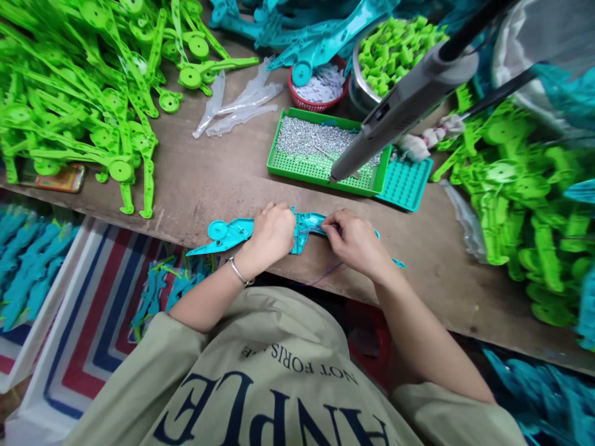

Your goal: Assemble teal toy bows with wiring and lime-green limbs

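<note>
A long turquoise plastic shell half lies near the table's front edge, its ribbed inside facing up. Over its middle-left part my left hand is closed, gripping the shell. Thin red and blue wires run along inside the shell, and loose ends trail down over the table edge. My right hand pinches at these wires above the shell's right part, thumb and forefinger together. The shell's right end is partly hidden under that hand.
A green tray of small screws stands ahead, with a grey hanging electric screwdriver over it. Lime-green parts heap left and right. Behind are a red basket and a metal bowl.
</note>
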Demonstrator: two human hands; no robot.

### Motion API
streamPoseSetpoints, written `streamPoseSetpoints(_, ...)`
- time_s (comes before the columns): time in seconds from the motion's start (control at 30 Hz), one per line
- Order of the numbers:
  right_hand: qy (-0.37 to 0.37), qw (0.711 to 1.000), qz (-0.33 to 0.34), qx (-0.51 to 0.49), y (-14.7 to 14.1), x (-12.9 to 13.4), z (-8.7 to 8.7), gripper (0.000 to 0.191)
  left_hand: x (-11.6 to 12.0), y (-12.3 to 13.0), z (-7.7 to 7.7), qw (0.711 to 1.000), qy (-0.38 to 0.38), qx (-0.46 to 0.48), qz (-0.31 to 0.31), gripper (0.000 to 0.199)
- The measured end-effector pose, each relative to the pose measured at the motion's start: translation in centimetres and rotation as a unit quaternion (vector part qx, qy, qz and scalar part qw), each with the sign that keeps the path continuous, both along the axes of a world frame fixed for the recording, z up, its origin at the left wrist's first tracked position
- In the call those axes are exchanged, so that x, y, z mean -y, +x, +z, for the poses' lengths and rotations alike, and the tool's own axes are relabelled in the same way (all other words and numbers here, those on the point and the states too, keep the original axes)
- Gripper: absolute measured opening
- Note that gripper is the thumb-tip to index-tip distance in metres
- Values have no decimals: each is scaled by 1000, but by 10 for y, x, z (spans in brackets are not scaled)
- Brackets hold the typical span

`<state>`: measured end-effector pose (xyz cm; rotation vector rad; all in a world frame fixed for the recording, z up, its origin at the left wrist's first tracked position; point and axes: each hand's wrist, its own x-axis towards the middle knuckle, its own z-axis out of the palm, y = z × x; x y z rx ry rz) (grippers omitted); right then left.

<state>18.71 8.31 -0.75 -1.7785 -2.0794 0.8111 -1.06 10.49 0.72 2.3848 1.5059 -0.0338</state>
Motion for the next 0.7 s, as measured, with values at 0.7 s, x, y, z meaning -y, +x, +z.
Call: streamPoseSetpoints(0.7, -13, 997, -13, 74, -16, 7, 8, 21, 4, -36, -10, 976, -23, 210, -46, 17)
